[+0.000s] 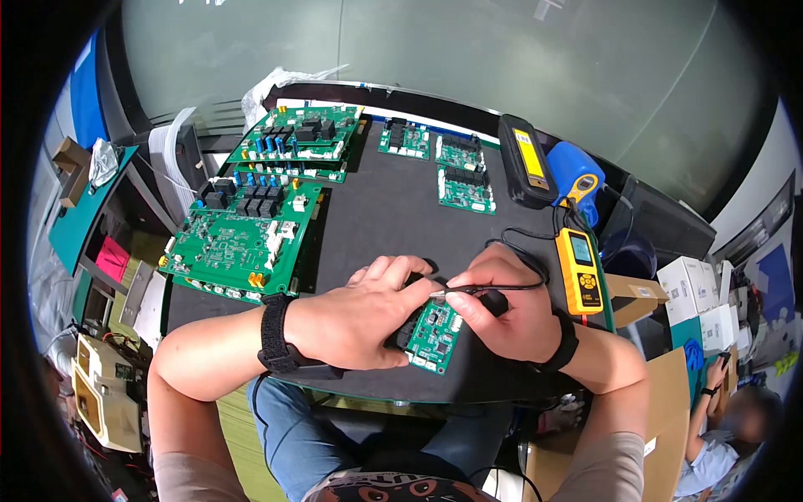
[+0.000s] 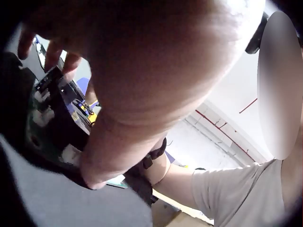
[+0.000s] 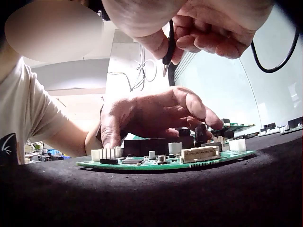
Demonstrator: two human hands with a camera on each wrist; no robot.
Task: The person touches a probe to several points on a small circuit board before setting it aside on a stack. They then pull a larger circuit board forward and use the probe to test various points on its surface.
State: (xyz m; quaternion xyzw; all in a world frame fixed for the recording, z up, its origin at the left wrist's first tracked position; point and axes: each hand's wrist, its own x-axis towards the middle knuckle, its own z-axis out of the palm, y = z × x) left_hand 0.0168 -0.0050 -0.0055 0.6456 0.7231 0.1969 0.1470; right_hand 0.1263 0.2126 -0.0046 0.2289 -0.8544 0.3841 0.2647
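Note:
A small green circuit board (image 1: 437,336) lies on the dark mat in front of the person. The left hand (image 1: 355,316) holds it from the left side, its thumb at the near corner and its fingers reaching over the black parts toward the far end. Above the board's far end, the right hand (image 1: 510,305) pinches a black test probe (image 3: 170,43) with a thin metal tip. In the right wrist view the tip points down, above the left hand. White connectors (image 3: 201,153) and black parts stand along the board.
Larger green boards (image 1: 238,234) are stacked at the left. Several small boards (image 1: 464,180) lie at the back. On the right are a yellow handheld meter (image 1: 579,272), a black case (image 1: 525,159) and a blue device (image 1: 575,171). A black cable (image 1: 535,251) loops beside the right hand.

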